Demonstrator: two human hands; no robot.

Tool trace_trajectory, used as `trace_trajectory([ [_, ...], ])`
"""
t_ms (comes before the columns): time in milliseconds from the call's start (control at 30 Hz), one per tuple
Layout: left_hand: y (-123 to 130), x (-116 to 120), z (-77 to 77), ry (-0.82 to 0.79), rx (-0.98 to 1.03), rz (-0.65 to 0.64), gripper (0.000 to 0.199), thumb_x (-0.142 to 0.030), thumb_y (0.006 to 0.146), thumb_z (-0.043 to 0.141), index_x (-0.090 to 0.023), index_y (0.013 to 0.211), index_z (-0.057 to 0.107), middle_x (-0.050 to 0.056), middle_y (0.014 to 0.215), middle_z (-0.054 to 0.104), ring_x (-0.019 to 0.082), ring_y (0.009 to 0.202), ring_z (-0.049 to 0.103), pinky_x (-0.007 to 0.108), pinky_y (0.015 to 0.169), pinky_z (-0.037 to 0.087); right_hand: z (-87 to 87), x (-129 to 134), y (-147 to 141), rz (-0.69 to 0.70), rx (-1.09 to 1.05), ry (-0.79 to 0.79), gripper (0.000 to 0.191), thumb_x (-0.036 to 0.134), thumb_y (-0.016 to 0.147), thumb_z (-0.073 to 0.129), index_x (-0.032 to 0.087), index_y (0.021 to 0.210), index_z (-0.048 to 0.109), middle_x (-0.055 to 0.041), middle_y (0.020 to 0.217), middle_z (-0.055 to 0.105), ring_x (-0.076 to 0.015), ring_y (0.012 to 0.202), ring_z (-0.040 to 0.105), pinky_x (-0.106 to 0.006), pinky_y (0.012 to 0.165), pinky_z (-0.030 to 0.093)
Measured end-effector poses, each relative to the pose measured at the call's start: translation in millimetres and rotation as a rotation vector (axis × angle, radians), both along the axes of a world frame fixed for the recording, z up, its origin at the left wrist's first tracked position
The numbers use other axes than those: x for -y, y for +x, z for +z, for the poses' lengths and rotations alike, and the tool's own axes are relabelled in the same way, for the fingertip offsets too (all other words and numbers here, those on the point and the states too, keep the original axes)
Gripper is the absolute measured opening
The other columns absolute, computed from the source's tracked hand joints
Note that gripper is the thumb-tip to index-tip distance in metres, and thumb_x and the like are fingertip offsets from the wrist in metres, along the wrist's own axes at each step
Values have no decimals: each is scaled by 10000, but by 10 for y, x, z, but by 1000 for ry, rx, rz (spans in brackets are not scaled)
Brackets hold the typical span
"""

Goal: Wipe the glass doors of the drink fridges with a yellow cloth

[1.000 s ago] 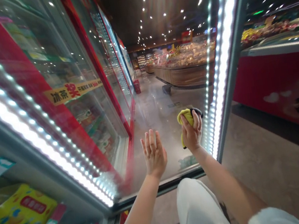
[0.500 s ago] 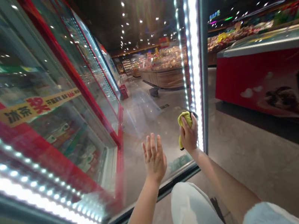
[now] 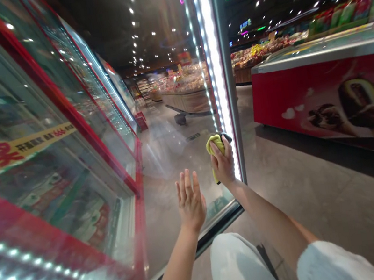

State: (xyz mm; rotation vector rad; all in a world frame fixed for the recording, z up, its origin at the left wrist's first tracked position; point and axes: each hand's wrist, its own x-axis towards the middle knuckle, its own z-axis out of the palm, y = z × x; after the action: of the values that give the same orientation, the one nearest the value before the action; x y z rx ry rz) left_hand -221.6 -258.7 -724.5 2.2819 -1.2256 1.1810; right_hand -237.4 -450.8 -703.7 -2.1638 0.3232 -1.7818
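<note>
Yellow cloth [image 3: 213, 147] pressed to the glass freezer door [image 3: 176, 160] in our clenched right hand [image 3: 224, 165]; our left hand [image 3: 189, 201] rests open-palmed beside it.

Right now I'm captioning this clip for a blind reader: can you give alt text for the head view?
A person's right hand presses a yellow cloth against an open glass freezer door, near its lit edge, while the left hand lies flat on the glass. A supermarket aisle lies beyond.
</note>
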Motion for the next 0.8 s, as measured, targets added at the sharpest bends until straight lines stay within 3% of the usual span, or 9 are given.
trace_trajectory([
  [67,3,2,7,11,5,-5,970,-65,855,584,-203,1668,74,152,1721,200,304,1598,137,526,1298,237,-132,-64,-35,-5,-18,22,457,193,1013,462,236,1454,572,-171,1628,337,-309,1507,360,-525,1160,431],
  [133,16,-3,28,17,14,-13,968,-63,858,580,-203,1668,70,151,1721,198,301,1598,136,526,1298,239,-61,-75,-30,-5,-16,11,444,201,1017,460,245,1441,585,-164,1616,354,-309,1500,370,-525,1155,437],
  [300,53,25,99,0,2,-54,947,-64,883,550,-223,1668,44,128,1730,157,293,1598,126,532,1299,234,719,111,107,-52,39,-63,438,247,1031,462,273,1451,583,-127,1608,375,-283,1471,410,-480,1180,417],
  [367,53,52,118,-4,-10,-70,946,-68,886,549,-229,1668,42,121,1731,149,293,1596,126,531,1300,233,856,165,130,-73,45,-68,455,245,1028,467,277,1471,565,-122,1624,359,-283,1474,407,-469,1188,410],
  [433,48,71,125,-3,-10,-74,941,-78,889,553,-230,1668,47,119,1729,158,292,1596,127,526,1301,233,745,174,98,-67,40,-84,455,213,1021,462,268,1457,582,-122,1634,350,-277,1484,398,-452,1192,408],
  [633,44,56,104,14,11,-68,919,-83,893,547,-209,1669,71,137,1722,196,297,1596,149,521,1298,247,-146,131,-205,-47,-96,-96,515,73,973,436,282,1390,653,-111,1542,482,-245,1422,465,-437,1159,448],
  [700,50,49,98,16,-2,-78,906,-82,896,536,-210,1669,78,135,1723,193,295,1596,144,520,1299,243,-285,146,-309,-51,-126,-106,538,45,954,439,293,1370,674,-105,1499,525,-241,1379,498,-429,1140,464],
  [800,57,50,92,11,-10,-74,898,-84,901,525,-206,1668,74,137,1728,170,303,1595,141,535,1294,252,-361,197,-433,-108,-108,-147,503,68,959,475,318,1329,707,-102,1445,574,-257,1336,526,-434,1103,484],
])
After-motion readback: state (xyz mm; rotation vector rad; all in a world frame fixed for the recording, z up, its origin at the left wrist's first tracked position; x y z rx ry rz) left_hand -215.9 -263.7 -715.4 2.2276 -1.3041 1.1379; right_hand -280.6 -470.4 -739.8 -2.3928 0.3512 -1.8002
